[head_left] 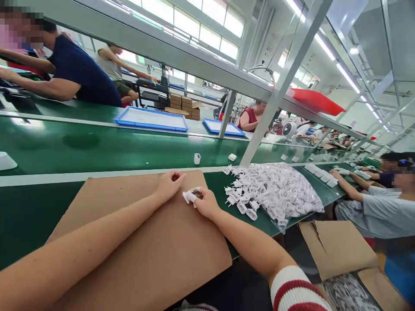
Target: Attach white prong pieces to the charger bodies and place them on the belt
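My right hand (207, 203) is closed around a small white plastic plug piece (188, 197), held just above the cardboard sheet. Something white covers the thumb tip, and a dark part shows between the fingers. Beside it on the left, my left hand (169, 186) is closed with curled fingertips over the cardboard; whatever those fingers grip is hidden. The two hands are a short way apart. Under both forearms lies the brown cardboard sheet (155, 246). To the right of my right hand, loose white plug pieces (241, 207) spill from a clear plastic bag (292, 194) full of them.
Beyond the cardboard runs a green conveyor belt (145, 149) carrying white adapters (197, 159). Blue-rimmed trays (151, 119) sit behind it. A slanted metal post (285, 82) rises beyond the bag. At right, a co-worker (379, 211) works near an open carton (340, 246).
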`<state>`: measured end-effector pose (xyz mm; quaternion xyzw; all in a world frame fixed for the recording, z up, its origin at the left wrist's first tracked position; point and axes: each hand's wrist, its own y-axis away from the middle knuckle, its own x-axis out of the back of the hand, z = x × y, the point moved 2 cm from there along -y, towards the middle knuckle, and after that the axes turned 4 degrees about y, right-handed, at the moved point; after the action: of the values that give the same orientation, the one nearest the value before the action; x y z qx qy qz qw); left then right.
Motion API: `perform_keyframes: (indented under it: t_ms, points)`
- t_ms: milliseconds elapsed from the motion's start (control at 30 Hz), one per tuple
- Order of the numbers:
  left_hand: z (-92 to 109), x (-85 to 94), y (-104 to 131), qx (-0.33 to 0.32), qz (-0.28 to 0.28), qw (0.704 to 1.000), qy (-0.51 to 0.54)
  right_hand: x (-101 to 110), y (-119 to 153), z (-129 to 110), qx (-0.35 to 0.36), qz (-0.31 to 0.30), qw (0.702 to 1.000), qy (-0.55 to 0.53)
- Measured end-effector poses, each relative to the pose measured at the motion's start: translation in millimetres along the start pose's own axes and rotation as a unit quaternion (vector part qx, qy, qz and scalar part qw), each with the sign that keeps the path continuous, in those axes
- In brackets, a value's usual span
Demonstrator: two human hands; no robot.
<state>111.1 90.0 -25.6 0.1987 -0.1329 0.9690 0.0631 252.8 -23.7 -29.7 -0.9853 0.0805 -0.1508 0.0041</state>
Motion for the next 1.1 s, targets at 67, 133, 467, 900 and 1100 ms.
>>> perform_keyframes:
  t_ms: [67,133,467,900,1100]
  points:
    - [2.6,-3.5,-14.6,0.005,0.008,1.000,-0.029,0.0,0.3,2.1,0.001,-0.021,1.000,-0.006]
    - [7.9,-9.2,-36.8,0.010,0.021,0.998,-0.061,-0.4,0.1,4.4,0.006,-0.037,0.999,-0.008]
    - [29.7,-45.7,-108.0,0.065,0.021,0.979,-0.193,4.1,-6.5,0.5,-0.023,0.003,0.988,-0.153]
    - [19.0,40.0,36.1,-0.165,-0.181,0.964,-0.104,27.1,-6.5,-14.1,-0.081,0.030,0.966,-0.244]
    - [-0.2,34.1,47.2,-0.139,-0.219,0.966,-0.005,24.9,9.4,-34.0,0.186,0.076,0.968,0.151]
